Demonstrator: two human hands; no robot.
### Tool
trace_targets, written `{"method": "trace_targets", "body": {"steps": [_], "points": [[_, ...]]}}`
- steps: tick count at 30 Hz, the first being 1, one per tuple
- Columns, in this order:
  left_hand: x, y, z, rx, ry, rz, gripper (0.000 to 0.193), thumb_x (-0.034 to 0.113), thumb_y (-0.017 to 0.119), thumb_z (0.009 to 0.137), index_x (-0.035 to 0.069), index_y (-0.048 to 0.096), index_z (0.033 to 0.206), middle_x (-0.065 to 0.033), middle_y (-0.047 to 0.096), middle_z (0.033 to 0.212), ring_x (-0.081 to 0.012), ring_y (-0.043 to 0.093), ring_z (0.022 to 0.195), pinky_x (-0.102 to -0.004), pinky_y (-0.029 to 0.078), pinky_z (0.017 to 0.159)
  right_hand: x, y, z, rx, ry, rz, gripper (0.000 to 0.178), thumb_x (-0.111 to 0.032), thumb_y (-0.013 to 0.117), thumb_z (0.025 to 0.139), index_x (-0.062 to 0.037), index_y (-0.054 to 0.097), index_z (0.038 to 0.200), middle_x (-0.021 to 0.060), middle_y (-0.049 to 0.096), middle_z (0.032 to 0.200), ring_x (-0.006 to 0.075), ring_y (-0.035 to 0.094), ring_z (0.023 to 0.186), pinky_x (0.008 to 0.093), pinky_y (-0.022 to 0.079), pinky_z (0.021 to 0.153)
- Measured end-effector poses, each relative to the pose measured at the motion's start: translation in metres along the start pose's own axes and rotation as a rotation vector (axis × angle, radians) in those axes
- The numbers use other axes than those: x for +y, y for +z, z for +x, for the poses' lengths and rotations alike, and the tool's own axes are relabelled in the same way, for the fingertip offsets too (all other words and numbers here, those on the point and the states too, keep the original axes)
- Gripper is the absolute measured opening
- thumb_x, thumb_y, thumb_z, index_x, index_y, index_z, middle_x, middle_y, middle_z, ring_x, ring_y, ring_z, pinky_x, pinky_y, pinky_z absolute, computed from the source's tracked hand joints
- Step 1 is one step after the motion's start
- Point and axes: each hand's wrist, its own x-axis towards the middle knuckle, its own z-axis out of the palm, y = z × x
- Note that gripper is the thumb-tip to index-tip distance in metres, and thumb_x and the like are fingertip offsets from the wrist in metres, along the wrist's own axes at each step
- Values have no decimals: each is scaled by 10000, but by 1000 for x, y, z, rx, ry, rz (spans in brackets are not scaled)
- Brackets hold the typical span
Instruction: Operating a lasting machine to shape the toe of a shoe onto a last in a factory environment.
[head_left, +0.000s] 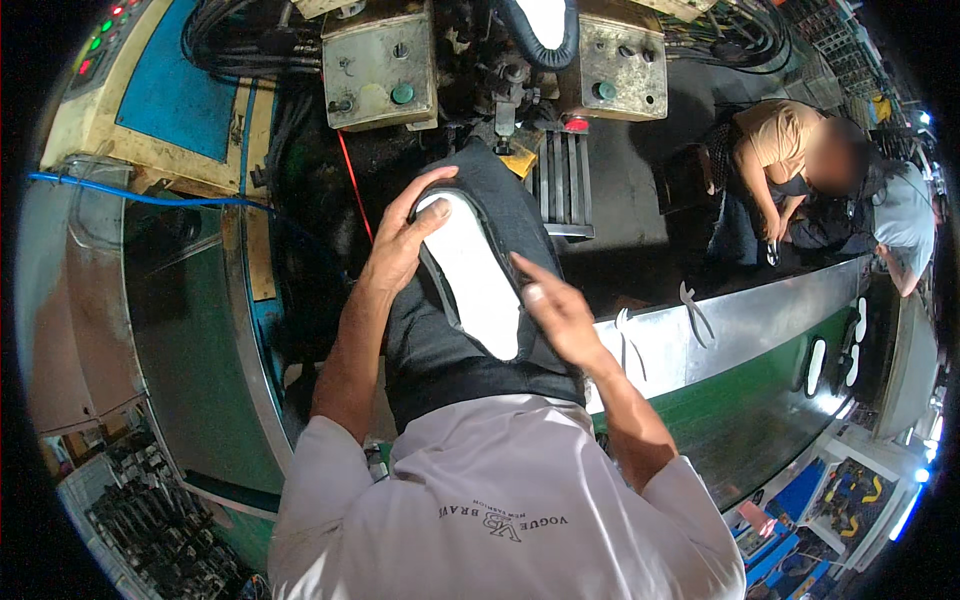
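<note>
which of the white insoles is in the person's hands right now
The large white insole on the upturned dark boot, gripped by the left hand and right hand. The other white insoles lie far right on the green conveyor.

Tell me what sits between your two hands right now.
In the head view, the white insole of the dark boot upper lies between the left hand and right hand; both hands grip the upper's edges.

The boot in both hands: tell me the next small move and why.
Probably press the boot forward, toe first, toward the machine. The left hand grips the toe end, the right hand steadies the side, the white sole faces up, and the toe already points at the machine's dark centre, seemingly just short of it.
</note>
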Motion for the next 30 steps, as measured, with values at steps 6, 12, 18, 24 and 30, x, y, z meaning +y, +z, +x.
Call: {"method": "trace_targets", "body": {"steps": [6,12,18,24,30], "points": [[12,18,10,16,36,270,513,242,796,1006,56,651,1461,-83,703,1303,-154,639,1161,-310,515,1020,139,-100,-99,581,289,-973,805,-221,812,946,50,423,1596,318,592,1435,492,611,1265,521,496,1095],[13,30,21,-5,-92,276,499,260,801,1008,38,675,1437,-104,721,1297,-158,639,1189,-311,511,1045,220,-117,-202,509,399,-1032,631,-276,767,954,12,569,1479,289,635,1277,478,547,1297,591,440,1099],[15,32,29,-28,14,364,461,253,741,1050,30,669,1447,-122,719,1378,-192,636,1257,-327,486,1095,177,-135,-183,568,717,51,519,-394,485,1086,76,703,1104,167,682,903,262,695,744,385,584,697],[6,40,34,-22,-9,511,483,324,676,1086,43,641,1478,-168,703,1402,-243,634,1301,-362,463,1136,20,-112,-77,208,470,256,343,-221,674,1061,33,690,1292,33,701,901,119,634,794,282,511,731],[8,41,34,-71,70,570,516,380,609,1111,65,602,1520,-229,660,1443,-334,614,1363,-411,442,1168,-131,-70,16,-257,371,157,299,-189,534,1146,49,603,1314,86,706,1037,180,770,887,293,595,601]]}}
